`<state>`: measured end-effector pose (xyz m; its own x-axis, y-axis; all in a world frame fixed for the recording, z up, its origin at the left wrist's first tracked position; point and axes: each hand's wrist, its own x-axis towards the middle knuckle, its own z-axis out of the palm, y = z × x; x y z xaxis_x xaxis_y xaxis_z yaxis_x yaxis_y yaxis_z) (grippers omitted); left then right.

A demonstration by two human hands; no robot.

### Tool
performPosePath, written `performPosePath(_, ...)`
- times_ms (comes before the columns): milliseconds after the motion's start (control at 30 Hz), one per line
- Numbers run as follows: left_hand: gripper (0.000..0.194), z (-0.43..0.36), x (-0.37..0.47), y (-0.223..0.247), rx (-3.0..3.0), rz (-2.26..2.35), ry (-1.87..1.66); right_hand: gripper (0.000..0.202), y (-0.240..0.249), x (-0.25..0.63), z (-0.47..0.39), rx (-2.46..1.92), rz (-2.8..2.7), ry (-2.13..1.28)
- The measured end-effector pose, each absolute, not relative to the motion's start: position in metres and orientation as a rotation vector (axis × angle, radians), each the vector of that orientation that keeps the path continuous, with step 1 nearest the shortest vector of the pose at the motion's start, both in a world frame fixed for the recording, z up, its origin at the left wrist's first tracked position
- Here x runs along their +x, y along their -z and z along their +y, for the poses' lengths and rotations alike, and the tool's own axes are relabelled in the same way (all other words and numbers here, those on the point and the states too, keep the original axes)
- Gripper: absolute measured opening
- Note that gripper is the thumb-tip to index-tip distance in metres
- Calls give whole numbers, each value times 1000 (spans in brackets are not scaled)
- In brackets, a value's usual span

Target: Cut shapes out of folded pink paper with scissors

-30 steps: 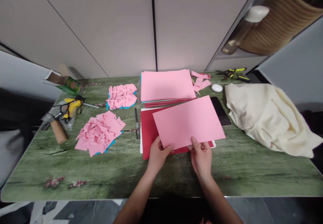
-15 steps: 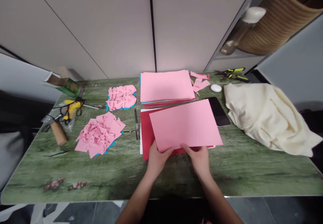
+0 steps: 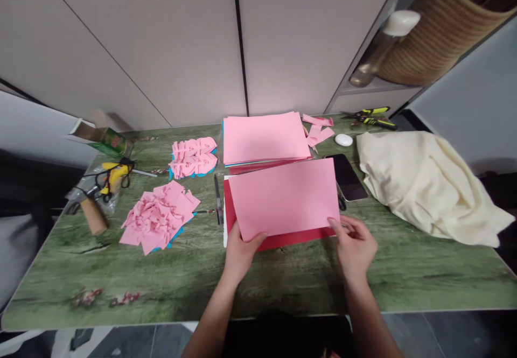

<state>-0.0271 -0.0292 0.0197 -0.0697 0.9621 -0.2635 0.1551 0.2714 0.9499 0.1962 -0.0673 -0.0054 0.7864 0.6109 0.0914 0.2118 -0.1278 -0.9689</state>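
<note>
A sheet of pink paper [image 3: 285, 196] is held tilted over a red sheet [image 3: 278, 242], whose front and left edges show. My left hand [image 3: 241, 250] grips its near left corner, thumb on top and fingers hidden underneath. At the near right corner, my right hand [image 3: 355, 242] pinches the paper between thumb and fingers. Behind it lies a stack of pink sheets [image 3: 264, 137] with blue and red layers under its front edge. A black pen [image 3: 218, 199] lies to the left of the red sheet. To the right, a phone [image 3: 348, 177] rests beside the held paper.
On the left are a heap of pink paper scraps [image 3: 159, 215], pink cut-out shapes [image 3: 194, 157], a yellow glue gun [image 3: 114, 177] and a small green box [image 3: 107, 140]. Pliers [image 3: 371, 117], a white oval object [image 3: 343, 140] and cream cloth [image 3: 428, 185] lie right. Cabinet doors [image 3: 181, 46] stand behind.
My right hand has moved from the middle of the near edge to the right corner. The pink sheet has shifted left, with my left hand still on it.
</note>
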Motion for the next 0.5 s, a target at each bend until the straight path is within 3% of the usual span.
performPosePath(133,48,-27,-29,-13,1019,1439,-1045,22,8,205,-63,-1478,-447,-525)
performPosePath(367,54,-27,-19,-3,938,1297,-1094,43,-1,169,-61,-1102,-478,-1598)
performPosePath(433,51,-29,-16,-6,1007,1292,-1025,43,-4,151,-60,-1168,-610,-1619)
performPosePath(500,46,-31,-14,-10,1063,1275,-966,39,-5,136,-57,-1339,-677,-1404)
